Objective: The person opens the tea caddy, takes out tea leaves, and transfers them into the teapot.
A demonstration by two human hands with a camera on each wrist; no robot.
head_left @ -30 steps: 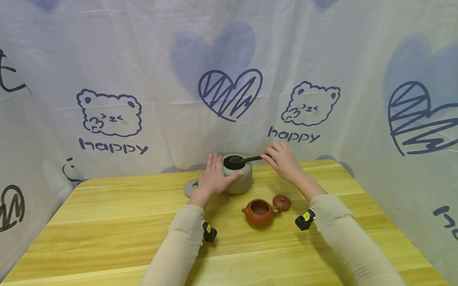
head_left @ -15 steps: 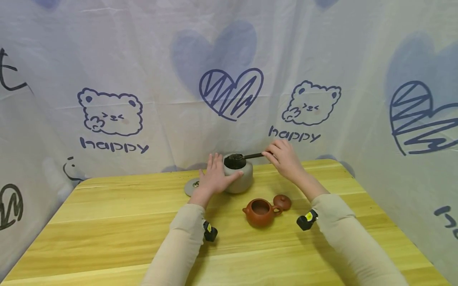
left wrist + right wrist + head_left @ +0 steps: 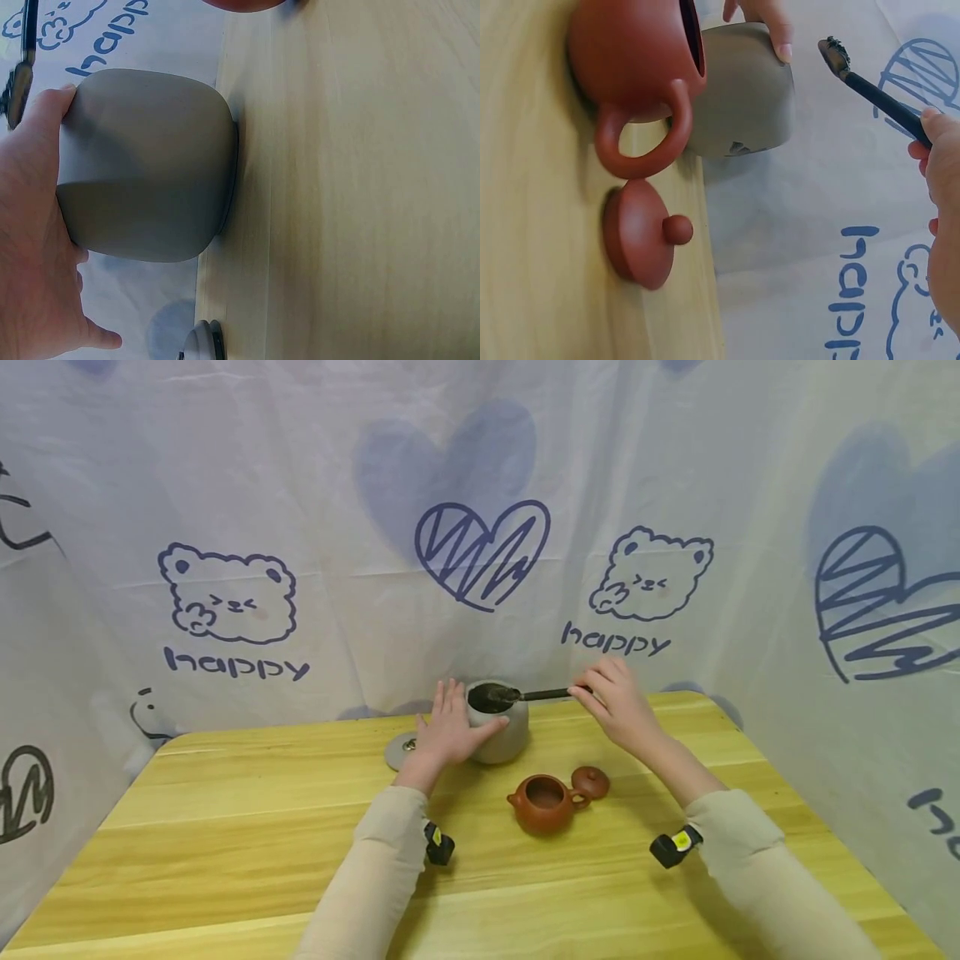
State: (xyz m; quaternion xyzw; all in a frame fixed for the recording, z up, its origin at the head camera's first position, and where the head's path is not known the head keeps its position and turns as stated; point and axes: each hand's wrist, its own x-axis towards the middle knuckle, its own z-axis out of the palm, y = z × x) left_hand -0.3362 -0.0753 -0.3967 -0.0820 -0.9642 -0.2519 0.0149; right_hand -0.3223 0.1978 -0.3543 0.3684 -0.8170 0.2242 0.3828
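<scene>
A grey jar (image 3: 501, 739) with dark, leaf-like contents stands upright at the back of the table. My left hand (image 3: 448, 737) lies against its left side, fingers straight and spread, the thumb along the front below the rim. Between thumb and fingers my right hand (image 3: 609, 697) pinches the black handle of a small scoop (image 3: 546, 694). The scoop's head overlaps the jar's mouth in the head view; the right wrist view shows it clear of the rim, with dark, crumbly leaves (image 3: 838, 52) heaped on it. A reddish-brown teapot (image 3: 546, 806) sits lidless nearer me, spout to the left.
The teapot's lid (image 3: 591, 782) lies by its handle, knob up. Left of the jar, partly behind my left hand, is a flat grey lid (image 3: 400, 752) with a metallic knob. A printed white curtain (image 3: 360, 635) hangs close behind the wooden table (image 3: 240, 827).
My right hand has drawn right with the scoop, whose head has shifted from the jar's middle to its right rim. The left hand, jar and teapot have stayed in place.
</scene>
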